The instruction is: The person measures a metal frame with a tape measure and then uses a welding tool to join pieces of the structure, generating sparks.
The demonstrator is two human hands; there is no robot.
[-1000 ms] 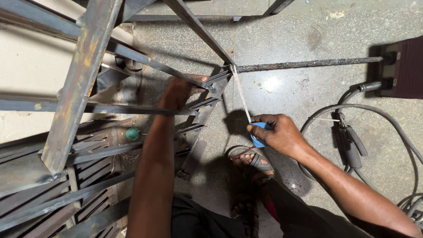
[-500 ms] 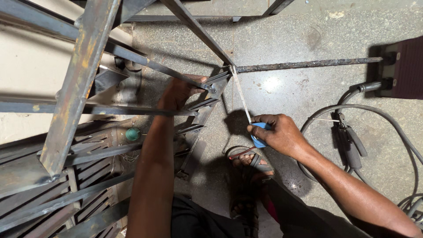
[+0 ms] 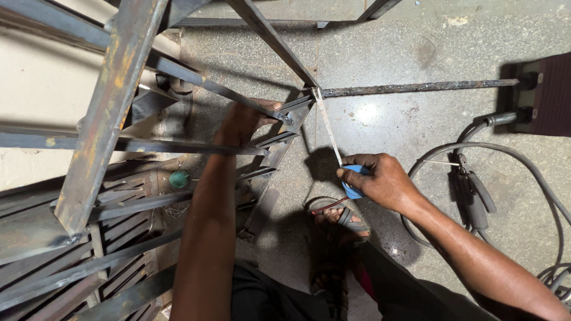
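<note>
In the head view, a blue tape case (image 3: pixel 355 181) is grasped in the right hand (image 3: pixel 383 181), and its blade (image 3: pixel 328 126) is pulled tight up to the joint of the steel frame (image 3: pixel 113 113), probably so that a straight reading is obtained. The left hand (image 3: pixel 241 122) is closed around a thin frame bar (image 3: pixel 279 113), apparently to hold it steady. A rod (image 3: pixel 416 88) lies on the floor (image 3: pixel 386 47), near cables (image 3: pixel 476 190) at the right edge.
</note>
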